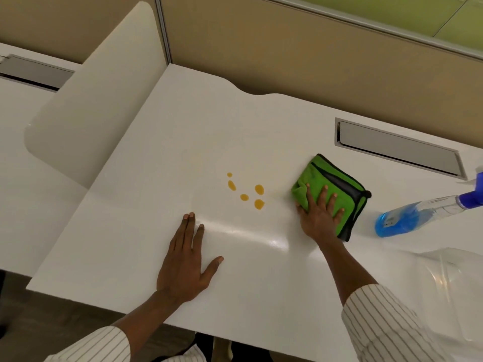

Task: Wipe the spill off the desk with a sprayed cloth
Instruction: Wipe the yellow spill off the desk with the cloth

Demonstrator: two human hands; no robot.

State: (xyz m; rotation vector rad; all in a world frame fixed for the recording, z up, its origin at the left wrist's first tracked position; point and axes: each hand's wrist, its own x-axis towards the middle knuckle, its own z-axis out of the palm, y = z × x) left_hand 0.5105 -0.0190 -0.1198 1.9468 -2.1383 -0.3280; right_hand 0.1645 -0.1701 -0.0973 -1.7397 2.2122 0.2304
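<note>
Presently the right hand [320, 215] lay flat on the folded green cloth [337, 189], fingers spread and pressing down, thumb tucked along the cloth's near-left edge; not a pinch, more a palm press, likely so the cloth would slide as one pad. Cloth rested on the desk [183, 142], just right of the spill [247, 190], not yet touching it. Spill was five small amber drops, close together, undisturbed.

Left hand [187, 262] was open, palm down on bare desk near the front edge, fingers spread, holding nothing; judged a brace for the body during the stroke.

Spray bottle [415, 214], blue liquid inside, lay tilted at far right, apart from the cloth and out of the wiping path. Could not tell whether the cloth was damp.

Judgement: wipe about to start, leftward sweep needed.
</note>
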